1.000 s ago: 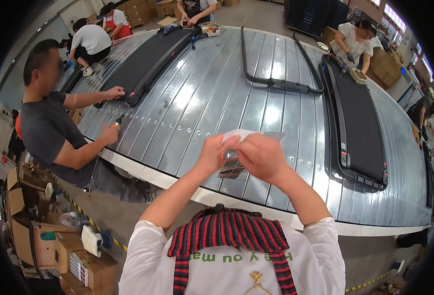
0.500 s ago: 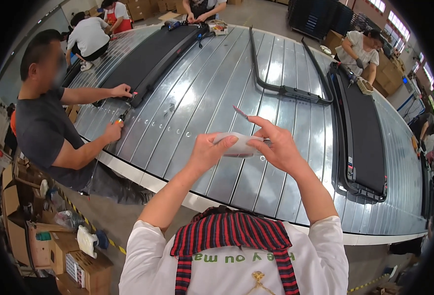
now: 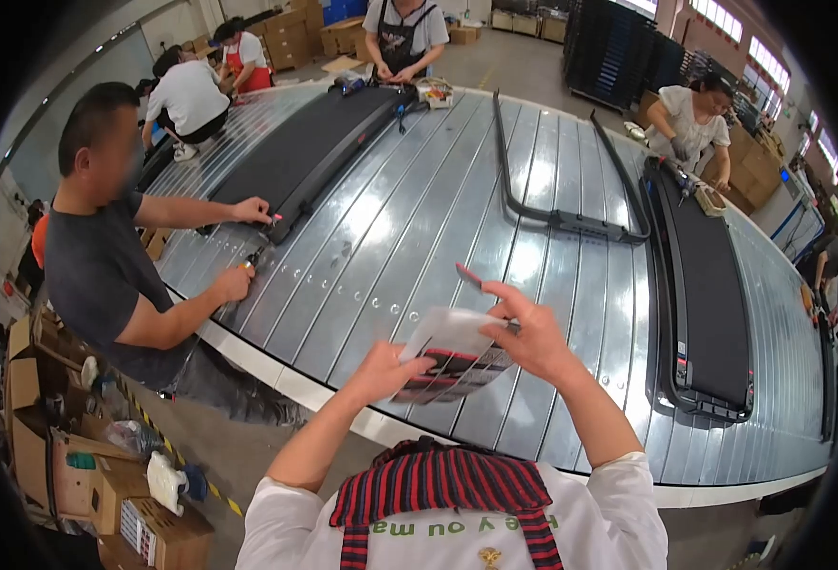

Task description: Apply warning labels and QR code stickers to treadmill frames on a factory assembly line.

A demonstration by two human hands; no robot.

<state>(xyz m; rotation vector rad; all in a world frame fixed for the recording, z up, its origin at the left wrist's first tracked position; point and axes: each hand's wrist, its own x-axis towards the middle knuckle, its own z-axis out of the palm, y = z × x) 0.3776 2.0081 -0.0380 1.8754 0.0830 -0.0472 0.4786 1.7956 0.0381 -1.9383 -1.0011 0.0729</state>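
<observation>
Held up in both hands, over the near part of the slatted metal tabletop [image 3: 381,247]: see a translucent decal sheet [image 3: 447,328] with dark and red strips on it. Pinched at the left side under the thumb of the left hand [image 3: 381,372]; clamped at the right side between thumb and fingers of the right hand [image 3: 531,334]. At the right index fingertip, tilted, clear of the sheet, note a loose decal strip [image 3: 469,276].

Should handle as very light, thin and floppy, probably slick on the backing, tacky on any exposed glue, easily creased. Best taken by opposite margins, away from printed strips; best lifted, in the strip's case, by one extreme end.

Hard to make out: the fingers behind the sheet, the fine print, and whether stuck to the fingertip or gripped, in the strip's case.

Farther out, find a black U-shaped frame [image 3: 580,224], a treadmill deck [image 3: 708,275] to the right, and, to the left, a co-worker [image 3: 96,252] with an orange-handled tool [image 3: 248,268], tip too small to tell.
</observation>
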